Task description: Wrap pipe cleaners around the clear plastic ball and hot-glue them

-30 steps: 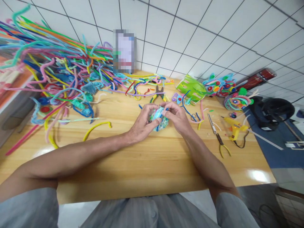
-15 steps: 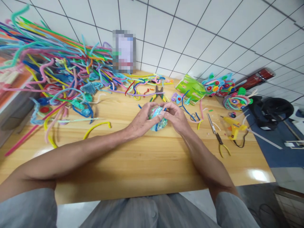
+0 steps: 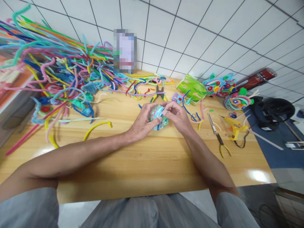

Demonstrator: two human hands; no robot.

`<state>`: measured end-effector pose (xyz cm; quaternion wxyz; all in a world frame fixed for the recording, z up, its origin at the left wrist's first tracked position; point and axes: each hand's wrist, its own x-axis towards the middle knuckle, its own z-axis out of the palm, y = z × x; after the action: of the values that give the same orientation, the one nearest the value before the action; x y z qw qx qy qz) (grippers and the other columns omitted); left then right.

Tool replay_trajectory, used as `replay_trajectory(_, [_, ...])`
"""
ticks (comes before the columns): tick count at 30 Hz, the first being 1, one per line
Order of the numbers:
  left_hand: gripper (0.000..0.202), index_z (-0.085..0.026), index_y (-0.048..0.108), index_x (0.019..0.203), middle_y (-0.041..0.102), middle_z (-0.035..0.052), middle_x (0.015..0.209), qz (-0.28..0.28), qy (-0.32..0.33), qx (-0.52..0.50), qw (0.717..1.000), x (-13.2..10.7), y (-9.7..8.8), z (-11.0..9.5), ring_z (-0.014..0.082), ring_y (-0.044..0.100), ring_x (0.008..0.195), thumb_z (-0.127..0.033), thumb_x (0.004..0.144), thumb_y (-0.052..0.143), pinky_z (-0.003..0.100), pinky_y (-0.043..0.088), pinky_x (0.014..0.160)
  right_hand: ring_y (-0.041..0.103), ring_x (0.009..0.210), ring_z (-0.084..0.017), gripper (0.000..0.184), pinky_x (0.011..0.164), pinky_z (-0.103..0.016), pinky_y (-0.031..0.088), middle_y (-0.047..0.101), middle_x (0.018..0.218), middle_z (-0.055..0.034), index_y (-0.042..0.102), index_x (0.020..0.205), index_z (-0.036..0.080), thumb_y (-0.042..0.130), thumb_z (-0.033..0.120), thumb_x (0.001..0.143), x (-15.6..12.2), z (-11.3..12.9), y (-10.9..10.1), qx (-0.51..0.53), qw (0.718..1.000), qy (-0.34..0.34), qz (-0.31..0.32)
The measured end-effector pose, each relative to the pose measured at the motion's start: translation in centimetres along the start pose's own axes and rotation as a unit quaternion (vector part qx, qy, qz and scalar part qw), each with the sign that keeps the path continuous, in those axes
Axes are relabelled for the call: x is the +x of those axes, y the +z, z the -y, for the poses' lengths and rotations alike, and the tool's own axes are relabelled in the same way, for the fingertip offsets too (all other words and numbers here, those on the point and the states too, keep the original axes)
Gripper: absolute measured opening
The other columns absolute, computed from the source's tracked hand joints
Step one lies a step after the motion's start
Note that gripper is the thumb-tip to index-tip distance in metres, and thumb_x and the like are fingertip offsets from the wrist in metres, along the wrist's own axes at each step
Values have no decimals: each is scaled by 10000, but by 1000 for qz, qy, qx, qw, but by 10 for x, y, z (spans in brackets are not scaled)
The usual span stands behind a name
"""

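You have a small, rounded craft piece [image 3: 164, 123] between both hands, just above or on the worktop [image 3: 133, 164] near its middle; whether it touches the wood you cannot tell from here. It shows light blue, green and pink, with a darker blue strip. Your left hand [image 3: 142, 121] curls around its left side, partly closed, with the thumb lying across its front. Your right hand [image 3: 177, 116] is half closed at the upper right, thumb and fingertips pinched close together at its edge; what they pinch is too small to tell.

Just beyond your hands lie pliers [image 3: 160, 90] with their handles toward you. To the right of these, a green packet [image 3: 192, 90] stands near the wall [image 3: 190, 34], with a bent blue pipe cleaner [image 3: 189, 111] nearer you. Further right are a yellow glue gun [image 3: 234, 129], a colourful mask-like craft [image 3: 238, 102] and a red flask [image 3: 257, 80]. On your left, a tangled heap of pipe cleaners [image 3: 71, 68] spreads along the wall, and one yellow strand [image 3: 95, 128] lies apart.
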<state>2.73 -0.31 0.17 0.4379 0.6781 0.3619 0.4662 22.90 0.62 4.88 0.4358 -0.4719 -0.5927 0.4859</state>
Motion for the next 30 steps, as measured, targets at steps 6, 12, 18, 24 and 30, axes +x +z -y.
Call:
replay_trajectory(6, [450, -255, 563, 1413, 593, 92, 1408, 3, 25, 21, 999, -1, 0, 2, 266, 569, 1343, -431, 1020, 694, 423, 507, 1169, 690, 1036, -219, 366, 912, -370, 554, 742, 1192, -52, 696, 765, 245, 950, 509, 759, 0, -1, 1, 1, 1000, 10, 2])
replay_trajectory(12, [350, -241, 563, 1299, 631, 67, 1254, -2, 15, 34, 999, 3, -1, -3, 240, 617, 1167, -392, 1003, 672, 390, 537, 1030, 697, 1051, -219, 362, 935, -369, 550, 748, 1185, -50, 736, 798, 241, 931, 546, 791, 1, 0, -2, -14, 1000, -3, 18])
replay_trajectory(18, [356, -240, 550, 1287, 607, 72, 1239, 2, -3, 28, 1000, 2, -2, -10, 246, 616, 1138, -359, 969, 657, 387, 544, 966, 710, 1111, -233, 277, 971, -400, 573, 751, 1250, -57, 757, 953, 261, 873, 497, 866, 3, 3, -17, -40, 998, -34, 38])
replay_trajectory(24, [346, -239, 548, 1290, 603, 68, 1243, -1, 1, 26, 1000, 2, -1, -8, 240, 616, 1158, -347, 981, 659, 387, 548, 983, 696, 1260, -273, 139, 1131, -499, 526, 754, 1312, -74, 764, 1042, 286, 762, 412, 982, 1, 10, -23, -182, 968, -160, 64])
replay_trajectory(30, [340, -240, 550, 1306, 613, 71, 1268, -8, 27, 31, 999, -2, 0, -6, 229, 612, 1163, -361, 1011, 667, 361, 552, 972, 720, 1237, -283, 44, 1114, -523, 542, 781, 1288, -73, 770, 1024, 297, 733, 312, 1005, 0, 11, -22, -294, 923, -242, 50])
